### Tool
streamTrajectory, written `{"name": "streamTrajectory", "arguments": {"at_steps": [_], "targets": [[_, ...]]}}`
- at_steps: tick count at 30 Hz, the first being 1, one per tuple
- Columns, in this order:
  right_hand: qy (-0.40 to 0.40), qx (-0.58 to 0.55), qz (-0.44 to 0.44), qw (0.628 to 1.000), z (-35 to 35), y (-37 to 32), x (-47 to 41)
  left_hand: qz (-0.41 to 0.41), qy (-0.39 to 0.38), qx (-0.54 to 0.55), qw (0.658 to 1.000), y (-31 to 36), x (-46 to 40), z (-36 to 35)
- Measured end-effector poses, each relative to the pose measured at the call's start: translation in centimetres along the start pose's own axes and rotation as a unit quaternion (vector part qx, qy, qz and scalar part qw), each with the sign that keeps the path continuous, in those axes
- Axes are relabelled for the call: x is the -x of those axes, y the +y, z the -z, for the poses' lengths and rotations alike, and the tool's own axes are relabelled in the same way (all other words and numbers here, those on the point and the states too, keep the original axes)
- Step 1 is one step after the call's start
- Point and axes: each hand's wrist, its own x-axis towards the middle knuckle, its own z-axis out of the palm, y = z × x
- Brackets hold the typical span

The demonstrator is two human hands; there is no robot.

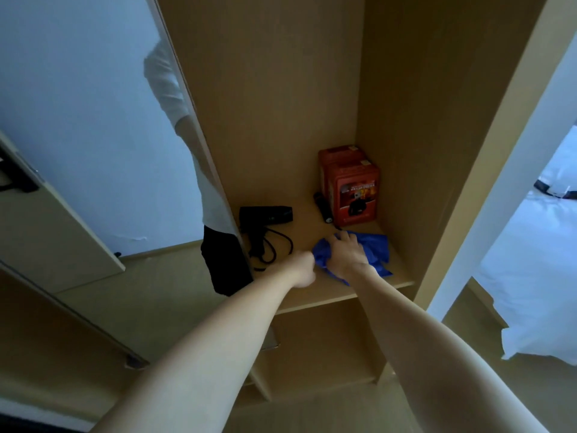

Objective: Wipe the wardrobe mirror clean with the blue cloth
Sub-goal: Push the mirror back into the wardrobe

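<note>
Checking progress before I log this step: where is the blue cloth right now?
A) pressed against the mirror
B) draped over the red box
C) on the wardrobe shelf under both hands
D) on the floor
C: the blue cloth lies bunched on the wardrobe shelf, with the right hand on it and the left hand at its edge.

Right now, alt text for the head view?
Both hands reach onto a wooden wardrobe shelf: the right hand rests on a crumpled blue cloth, the left hand at its edge. A black hair dryer and red boxes sit behind; the mirror door stands left.
</note>
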Motion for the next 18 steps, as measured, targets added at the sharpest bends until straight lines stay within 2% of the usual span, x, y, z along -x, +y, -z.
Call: {"name": "streamTrajectory", "arguments": {"at_steps": [6, 11, 15, 18], "targets": [[0.065, -0.033, 0.028, 0.997, 4.0, -2.8, 3.7, -0.001, 0.021, 0.002, 1.0, 0.3, 4.7, 2.0], [0.116, -0.043, 0.027, 0.992, 6.3, -4.5, 7.8, -0.035, 0.046, 0.008, 0.998, 0.5, 9.4, 3.6], [0.131, -0.048, 0.029, 0.99, 8.2, -6.4, 11.4, -0.051, 0.073, 0.013, 0.996, -0.7, 14.0, 4.5], [0.132, -0.065, 0.041, 0.988, 9.1, -8.4, 14.2, -0.031, 0.085, 0.031, 0.995, -2.9, 17.4, 5.1]]}}
